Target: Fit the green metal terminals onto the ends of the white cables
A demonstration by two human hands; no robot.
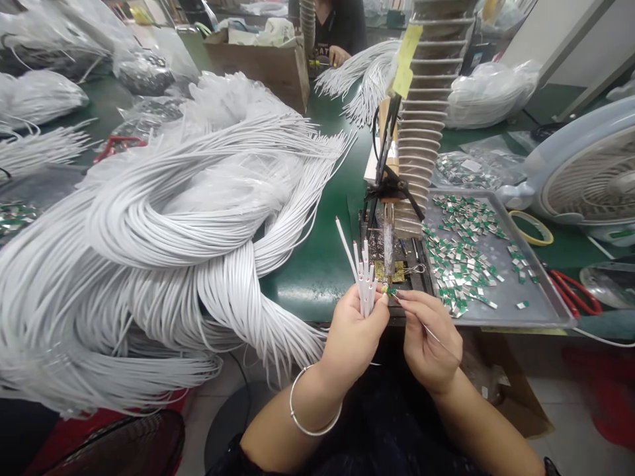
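Note:
My left hand point(354, 327) is closed around a small bunch of white cables point(366, 284), their cut ends pointing up. At its thumb and fingertip, a small green circuit board point(391, 291) sits by the end of a cable. My right hand point(431, 337) pinches a thin wire point(436, 338), which looks like solder wire; its tip reaches toward the board. Just above both hands, an upright soldering iron point(388, 244) is fixed in a stand, its tip close to the board. Fingers partly hide the exact contact there.
Large bundles of white cable point(163, 231) cover the bench at left. To the right are a metal tray point(516, 291) of small boards, red-handled pliers point(575, 294), a tape roll point(532, 228) and a fan point(590, 165). A ribbed hose point(421, 119) hangs mid-bench. Another person's hand point(338, 55) is opposite.

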